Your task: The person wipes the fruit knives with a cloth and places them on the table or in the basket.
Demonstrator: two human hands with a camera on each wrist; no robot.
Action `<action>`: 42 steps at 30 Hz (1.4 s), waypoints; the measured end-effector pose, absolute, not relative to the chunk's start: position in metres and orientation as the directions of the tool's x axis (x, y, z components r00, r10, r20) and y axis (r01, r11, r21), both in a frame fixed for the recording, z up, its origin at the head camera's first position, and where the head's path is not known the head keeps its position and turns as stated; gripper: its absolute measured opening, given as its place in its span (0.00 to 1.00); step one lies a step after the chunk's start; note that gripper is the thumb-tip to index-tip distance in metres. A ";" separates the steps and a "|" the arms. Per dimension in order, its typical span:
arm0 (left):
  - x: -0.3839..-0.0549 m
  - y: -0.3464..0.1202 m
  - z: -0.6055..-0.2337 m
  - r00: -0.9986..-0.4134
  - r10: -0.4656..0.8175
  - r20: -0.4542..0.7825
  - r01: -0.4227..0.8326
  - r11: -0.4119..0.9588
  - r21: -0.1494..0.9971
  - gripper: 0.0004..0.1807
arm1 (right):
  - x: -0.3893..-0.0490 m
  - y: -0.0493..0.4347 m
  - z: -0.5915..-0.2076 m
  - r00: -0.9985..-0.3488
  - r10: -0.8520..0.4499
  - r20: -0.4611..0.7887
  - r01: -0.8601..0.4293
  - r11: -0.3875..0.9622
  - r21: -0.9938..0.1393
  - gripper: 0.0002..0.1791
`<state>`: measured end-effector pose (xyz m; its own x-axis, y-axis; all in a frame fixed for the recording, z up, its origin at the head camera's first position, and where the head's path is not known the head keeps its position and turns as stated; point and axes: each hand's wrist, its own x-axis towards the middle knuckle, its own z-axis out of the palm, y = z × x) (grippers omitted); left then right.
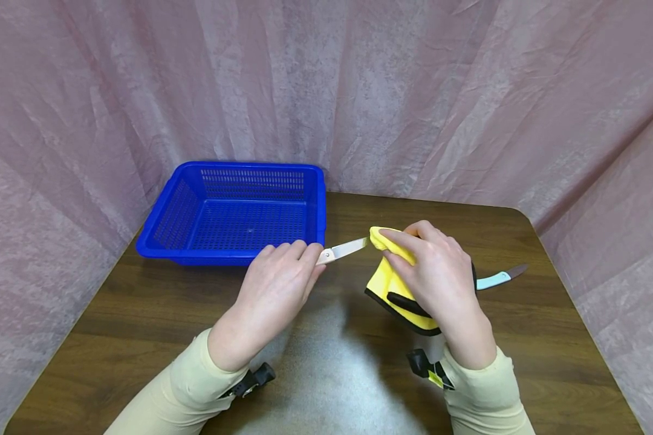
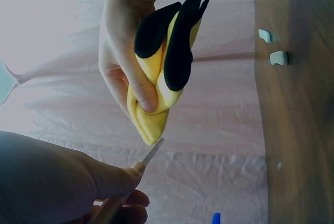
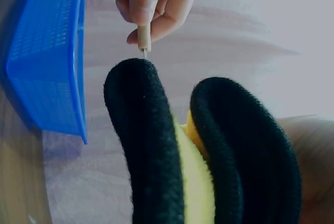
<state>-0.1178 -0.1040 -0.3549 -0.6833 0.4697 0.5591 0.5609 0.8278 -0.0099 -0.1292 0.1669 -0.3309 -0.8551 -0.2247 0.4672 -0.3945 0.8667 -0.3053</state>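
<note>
My left hand (image 1: pixel 283 278) grips a small knife (image 1: pixel 350 247) by its cream handle, with the blade pointing right. In my right hand (image 1: pixel 438 266), thumb and fingers pinch a bunched yellow cloth (image 1: pixel 383 278) with black edging. The folded yellow end is right at the blade's tip in the head view. The cloth's lower part hangs below the right hand, and its black edges (image 3: pixel 141 140) fill much of the right wrist view. Another knife (image 1: pixel 494 280), with a light blue handle, lies on the table beyond the right hand, its handle end hidden.
A blue plastic basket (image 1: pixel 231 254) with perforated walls stands at the back left, close to the left hand. The wooden table (image 1: pixel 549 338) ends at pink curtains (image 1: pixel 381 96) behind and at the sides. Small pale pieces (image 2: pixel 279 57) show on the table in the left wrist view.
</note>
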 end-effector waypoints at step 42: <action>-0.118 -0.103 -0.355 -0.681 0.481 0.552 0.572 0.820 -0.008 0.14 | -0.120 0.138 -0.336 -0.710 -0.472 0.522 -0.630 0.757 -0.172 0.24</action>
<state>-0.1178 -0.1026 -0.3549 -0.6813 0.4805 0.5523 0.5718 0.8203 -0.0083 -0.1199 0.1381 -0.3363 -0.7103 -0.4718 0.5223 -0.6298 0.7574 -0.1723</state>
